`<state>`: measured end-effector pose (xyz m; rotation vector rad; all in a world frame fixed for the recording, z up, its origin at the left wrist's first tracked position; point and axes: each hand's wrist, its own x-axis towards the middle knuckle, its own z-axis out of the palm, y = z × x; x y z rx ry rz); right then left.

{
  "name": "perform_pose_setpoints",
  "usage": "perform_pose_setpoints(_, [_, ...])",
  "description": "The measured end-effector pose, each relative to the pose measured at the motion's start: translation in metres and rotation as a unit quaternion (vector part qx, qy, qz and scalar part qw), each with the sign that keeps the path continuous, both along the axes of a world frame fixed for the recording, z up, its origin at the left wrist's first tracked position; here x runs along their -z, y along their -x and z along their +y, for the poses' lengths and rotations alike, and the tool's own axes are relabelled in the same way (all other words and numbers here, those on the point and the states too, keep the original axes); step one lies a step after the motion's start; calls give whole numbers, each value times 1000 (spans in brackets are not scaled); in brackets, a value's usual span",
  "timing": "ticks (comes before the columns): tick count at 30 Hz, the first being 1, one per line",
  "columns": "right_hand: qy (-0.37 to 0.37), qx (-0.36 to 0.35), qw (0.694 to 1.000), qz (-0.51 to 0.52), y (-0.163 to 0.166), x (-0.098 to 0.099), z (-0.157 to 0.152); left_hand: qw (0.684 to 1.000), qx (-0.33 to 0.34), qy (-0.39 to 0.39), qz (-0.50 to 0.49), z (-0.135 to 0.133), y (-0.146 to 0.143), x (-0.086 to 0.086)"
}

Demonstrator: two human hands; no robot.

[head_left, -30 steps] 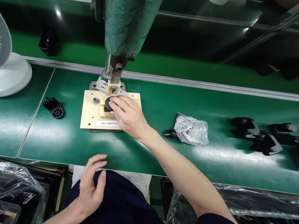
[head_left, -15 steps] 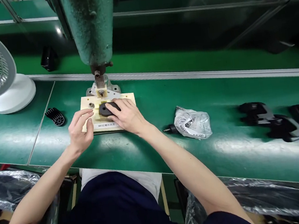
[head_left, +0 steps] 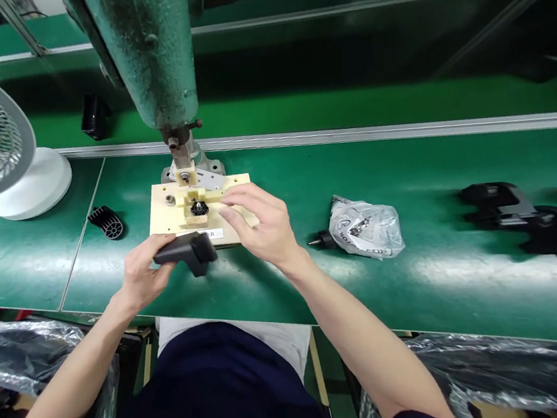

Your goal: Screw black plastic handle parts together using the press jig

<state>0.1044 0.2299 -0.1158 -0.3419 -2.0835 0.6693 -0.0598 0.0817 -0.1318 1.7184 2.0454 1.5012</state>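
My left hand (head_left: 147, 271) grips a black plastic part (head_left: 187, 249) with a bent, blocky end, held in front of the cream fixture plate (head_left: 158, 216). My right hand (head_left: 265, 227) is over the plate's right side, its thumb and fingers apart with nothing visible between them. In the fixture's raised nest sits a small round black piece (head_left: 198, 208) with a metal centre. Directly behind stands a green press (head_left: 156, 62), its metal tip above the nest. A label on the plate's front edge is partly covered by the held part.
A ribbed black part (head_left: 108, 223) lies left of the fixture. To the right are a clear plastic bag (head_left: 365, 229) with small items, a black pointed tool (head_left: 321, 240) and black-and-grey parts (head_left: 496, 204). A white fan (head_left: 29, 187) stands at left. Plastic-lined bins (head_left: 17, 346) flank the bench front.
The black part has come off the fixture nest and is now in my left hand, which has closed on it. My right hand has let go and shifted right, uncovering the nest.
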Motion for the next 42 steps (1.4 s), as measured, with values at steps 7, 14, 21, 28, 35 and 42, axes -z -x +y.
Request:
perform_pose_setpoints(7, [-54, 75, 961, -262, 49, 14, 10, 902, -64, -22, -426, -28, -10, 8])
perform_pose_setpoints(14, [110, 87, 990, -21, 55, 14, 4, 821, -56, 16, -569, -32, -19, 2])
perform_pose_setpoints(21, [587, -37, 761, 274, 15, 11, -10, 817, -80, 23, -570, -28, -29, 4])
perform_pose_setpoints(28, [805, -35, 539, 244, -17, 19, -85, 829, -95, 54, -548, -22, -48, 5])
perform_pose_setpoints(35, [762, -168, 610, 141, -28, -1, -128, 825, -68, 93, -554, -12, -64, 0])
perform_pose_setpoints(42, [766, -169, 610, 115, -23, 15, -125, 825, -7, 89, -558, -18, -71, 5])
